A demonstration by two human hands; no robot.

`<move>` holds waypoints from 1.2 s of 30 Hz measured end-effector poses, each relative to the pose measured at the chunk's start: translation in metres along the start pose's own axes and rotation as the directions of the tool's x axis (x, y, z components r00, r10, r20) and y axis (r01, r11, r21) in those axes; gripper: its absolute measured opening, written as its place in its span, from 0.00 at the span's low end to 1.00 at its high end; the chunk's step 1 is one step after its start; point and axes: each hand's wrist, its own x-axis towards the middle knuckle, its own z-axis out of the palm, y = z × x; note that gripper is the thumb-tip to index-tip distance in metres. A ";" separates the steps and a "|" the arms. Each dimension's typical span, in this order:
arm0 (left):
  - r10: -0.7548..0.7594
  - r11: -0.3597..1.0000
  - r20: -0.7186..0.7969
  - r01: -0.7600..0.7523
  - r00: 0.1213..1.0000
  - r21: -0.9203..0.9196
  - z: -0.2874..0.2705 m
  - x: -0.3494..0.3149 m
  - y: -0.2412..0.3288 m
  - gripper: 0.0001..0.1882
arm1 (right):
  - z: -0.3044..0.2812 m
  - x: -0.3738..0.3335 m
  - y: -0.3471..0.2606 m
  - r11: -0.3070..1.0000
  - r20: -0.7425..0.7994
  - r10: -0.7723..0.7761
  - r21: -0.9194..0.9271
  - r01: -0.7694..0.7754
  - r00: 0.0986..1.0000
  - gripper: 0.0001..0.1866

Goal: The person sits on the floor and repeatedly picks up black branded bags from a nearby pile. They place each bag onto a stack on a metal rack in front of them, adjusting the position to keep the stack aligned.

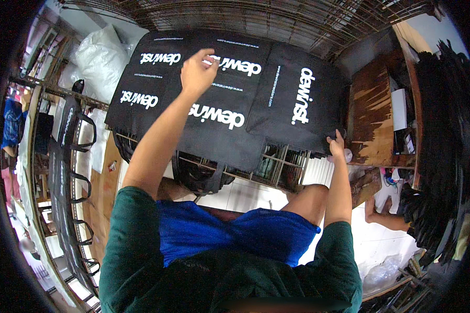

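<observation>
Large black fabric panels point(235, 141) with white printed lettering lie spread over a wire rack in front of me. My left hand point(198, 73) is over the middle of the panels, its fingers loosely bent and apart; whether it touches the cloth is unclear. Toward the near right corner, my right hand point(338, 146) has thumb and finger on either side of the dark edge of the right-hand panel point(282, 88). That panel's print runs crosswise to the prints on the others. Part of the lettering is hidden behind my left hand and forearm.
A wire grid point(266, 18) rises behind the panels. Black bags with handles point(68, 156) hang at left, near a white plastic sack point(102, 52). At right stand a worn wooden cabinet point(371, 115) and a stack of black material point(438, 115). Another person's limb point(386, 219) shows low right.
</observation>
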 end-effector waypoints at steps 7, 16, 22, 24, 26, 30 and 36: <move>-0.021 0.830 -0.003 0.016 1.000 -0.558 -0.064 0.103 0.105 0.28 | 0.001 -0.012 -0.019 0.990 -0.070 0.060 -0.120 -0.068 0.996 0.34; -0.354 0.447 0.068 0.233 0.933 -0.864 -0.120 0.174 0.226 0.47 | -0.002 -0.008 -0.010 0.999 -0.026 -0.035 -0.040 0.034 0.999 0.32; -0.325 0.341 -0.103 0.015 0.940 -0.940 -0.121 0.243 0.173 0.25 | -0.004 -0.002 0.006 0.989 -0.159 0.076 -0.115 -0.095 0.984 0.32; -0.367 0.356 -0.171 -0.032 0.914 -0.934 -0.121 0.228 0.182 0.10 | -0.006 -0.012 -0.001 0.962 -0.259 0.125 -0.203 -0.180 0.958 0.32; -0.345 0.284 -0.103 -0.001 0.933 -0.959 -0.101 0.223 0.182 0.11 | -0.027 -0.037 0.007 0.965 -0.443 -0.073 -0.257 -0.049 0.894 0.31; -0.311 0.213 -0.145 -0.080 0.939 -0.974 -0.133 0.110 0.160 0.21 | -0.039 -0.178 -0.098 0.918 -0.307 -0.379 -0.004 0.397 0.873 0.25; -0.411 -0.033 0.238 0.247 0.880 -0.968 -0.135 -0.088 0.092 0.21 | -0.207 -0.340 -0.203 0.393 -0.672 -0.735 -0.308 0.866 0.095 0.24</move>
